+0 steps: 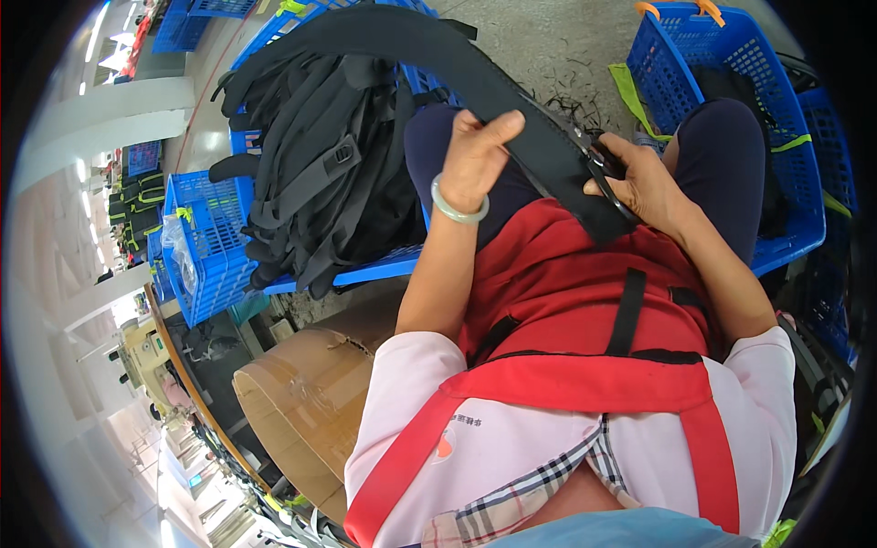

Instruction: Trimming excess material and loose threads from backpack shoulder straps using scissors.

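Note:
A long black padded strap [429,44] arches from the top of the pile on the left down to my lap, its lower end over the red apron [585,292]. My left hand [477,160], with a pale bangle on the wrist, is closed on the strap's middle, thumb up and fingers partly hidden. Near the strap's lower end, my right hand [644,183] is closed round the dark handles of what looks like a small pair of scissors [582,139]. Their metal part lies along the strap's edge; whether the blades are apart cannot be made out.
Many similar black straps [343,160] overflow a blue crate [384,265] on the left. Another blue crate [667,59] with dark pieces stands on the right. A cardboard box [306,384] sits at lower left. Dark scraps [575,91] litter the floor ahead.

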Motion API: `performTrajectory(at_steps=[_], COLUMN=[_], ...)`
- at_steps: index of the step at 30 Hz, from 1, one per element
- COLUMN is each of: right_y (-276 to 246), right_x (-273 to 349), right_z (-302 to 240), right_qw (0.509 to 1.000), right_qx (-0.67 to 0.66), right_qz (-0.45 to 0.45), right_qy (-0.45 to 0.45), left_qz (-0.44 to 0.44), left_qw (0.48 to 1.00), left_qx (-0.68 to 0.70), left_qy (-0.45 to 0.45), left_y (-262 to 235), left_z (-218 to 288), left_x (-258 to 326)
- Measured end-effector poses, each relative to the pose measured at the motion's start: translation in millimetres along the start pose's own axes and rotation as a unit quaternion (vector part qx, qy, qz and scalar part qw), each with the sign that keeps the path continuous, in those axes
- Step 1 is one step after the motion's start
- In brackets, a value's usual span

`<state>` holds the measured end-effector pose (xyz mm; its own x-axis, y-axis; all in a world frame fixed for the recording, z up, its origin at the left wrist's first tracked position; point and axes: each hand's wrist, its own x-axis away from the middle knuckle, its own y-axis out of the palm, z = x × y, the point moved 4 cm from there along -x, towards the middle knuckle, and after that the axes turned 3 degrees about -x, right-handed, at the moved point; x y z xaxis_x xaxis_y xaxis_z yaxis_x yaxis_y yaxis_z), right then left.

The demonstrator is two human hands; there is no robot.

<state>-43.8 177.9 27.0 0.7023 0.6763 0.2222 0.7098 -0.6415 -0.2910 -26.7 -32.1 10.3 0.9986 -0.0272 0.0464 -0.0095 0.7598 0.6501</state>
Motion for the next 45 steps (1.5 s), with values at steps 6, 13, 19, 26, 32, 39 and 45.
performTrajectory(at_steps=[6, 13, 19, 26, 32, 39, 45], right_y=[1, 2, 2, 3, 2, 2, 1], right_x=[1, -1, 2, 4, 6, 3, 4], right_z=[6, -6, 1, -4, 1, -2, 6], right_qw=[0.999, 0.997, 0.999, 0.997, 0.998, 0.996, 0.998], right_qx=[0.008, 0.073, 0.010, 0.033, 0.021, 0.050, 0.017], right_qz=[0.020, -0.025, -0.017, -0.031, -0.057, -0.060, -0.037], right_qy=[-0.027, -0.001, -0.032, -0.070, -0.020, -0.032, -0.044], left_qz=[0.017, 0.045, 0.028, 0.020, 0.013, 0.021, 0.028], left_qw=[1.000, 0.999, 0.999, 0.999, 0.999, 0.999, 0.999], left_qx=[-0.019, 0.026, 0.031, 0.048, 0.038, 0.042, 0.034], left_qy=[0.016, -0.005, -0.010, -0.010, -0.010, -0.013, -0.013], left_y=[1, -1, 0, -4, -1, -4, 4], left_z=[8, 1, -1, -5, -8, -6, -7], left_x=[-9, -3, -4, -1, 0, 1, 2])
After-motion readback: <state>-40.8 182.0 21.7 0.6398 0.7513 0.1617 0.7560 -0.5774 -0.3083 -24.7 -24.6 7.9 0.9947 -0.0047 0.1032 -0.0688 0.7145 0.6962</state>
